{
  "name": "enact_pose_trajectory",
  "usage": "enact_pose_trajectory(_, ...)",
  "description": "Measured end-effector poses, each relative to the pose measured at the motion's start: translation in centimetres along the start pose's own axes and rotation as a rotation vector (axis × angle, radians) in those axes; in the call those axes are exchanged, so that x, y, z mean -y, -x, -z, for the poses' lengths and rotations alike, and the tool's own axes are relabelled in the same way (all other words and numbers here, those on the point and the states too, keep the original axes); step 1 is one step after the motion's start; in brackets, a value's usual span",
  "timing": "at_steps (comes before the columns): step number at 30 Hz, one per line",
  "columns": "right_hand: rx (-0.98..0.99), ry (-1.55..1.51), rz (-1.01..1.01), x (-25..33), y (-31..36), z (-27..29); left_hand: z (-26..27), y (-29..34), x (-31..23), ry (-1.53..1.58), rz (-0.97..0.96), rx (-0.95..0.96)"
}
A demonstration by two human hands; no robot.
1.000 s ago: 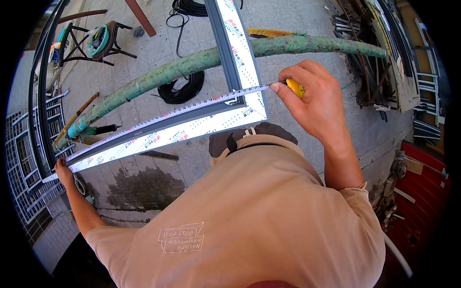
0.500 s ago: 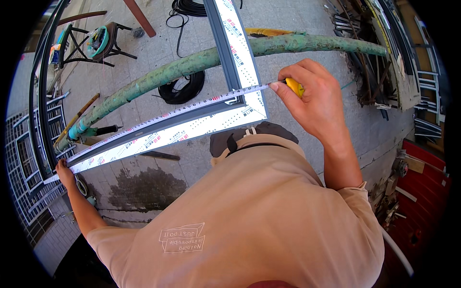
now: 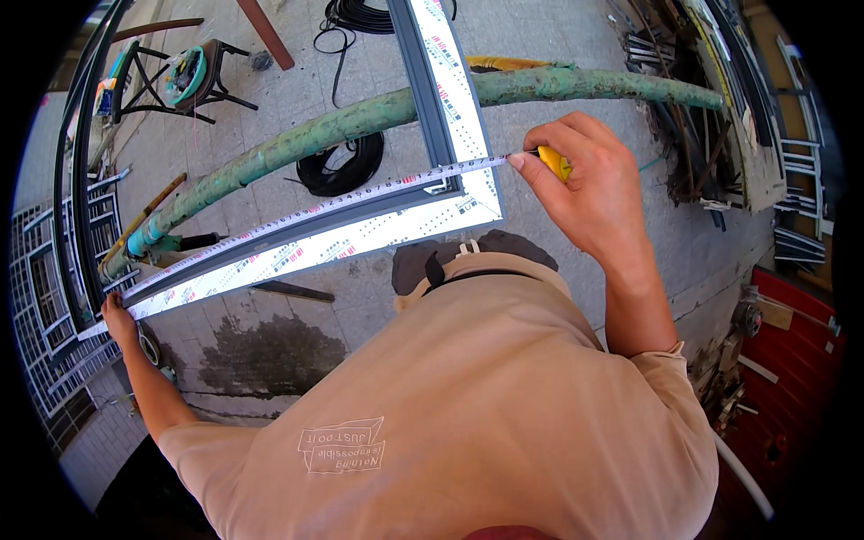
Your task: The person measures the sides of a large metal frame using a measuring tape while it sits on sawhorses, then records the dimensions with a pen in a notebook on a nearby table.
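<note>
My right hand (image 3: 589,184) is closed around the yellow case of a tape measure (image 3: 555,165), its thumb against the blade where it comes out. The white tape blade (image 3: 360,194) runs taut to the left along one side of a dark grey metal frame (image 3: 315,246), which is covered in printed white protective film. At the frame's far left corner, my left hand (image 3: 118,317) is closed at the blade's end. Its fingertips are small and partly hidden there. The case sits just beyond the frame's right corner, apart from it.
Beneath the frame a long green, flaking pole (image 3: 297,139) crosses the paved ground. Around it lie coils of black hose (image 3: 342,166), a stool (image 3: 202,76) with a turquoise basin, and a short dark bar (image 3: 292,291). Scrap metal (image 3: 693,135) and a red panel (image 3: 796,360) stand at the right.
</note>
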State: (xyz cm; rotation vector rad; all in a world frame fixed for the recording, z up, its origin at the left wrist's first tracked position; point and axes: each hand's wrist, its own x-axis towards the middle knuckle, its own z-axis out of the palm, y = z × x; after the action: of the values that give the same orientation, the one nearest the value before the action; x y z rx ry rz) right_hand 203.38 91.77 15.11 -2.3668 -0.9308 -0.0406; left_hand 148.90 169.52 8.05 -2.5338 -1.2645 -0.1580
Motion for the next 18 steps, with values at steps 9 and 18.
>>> enact_pose_trajectory(9, -0.011, 0.002, 0.004, -0.1, 0.1, -0.1, -0.3, -0.1, 0.1, -0.005, 0.005, 0.004)
enact_pose_trajectory(18, -0.013, 0.006, 0.017, -0.1, 0.2, -0.1, -0.1, -0.2, 1.1, 0.002, 0.004, 0.009)
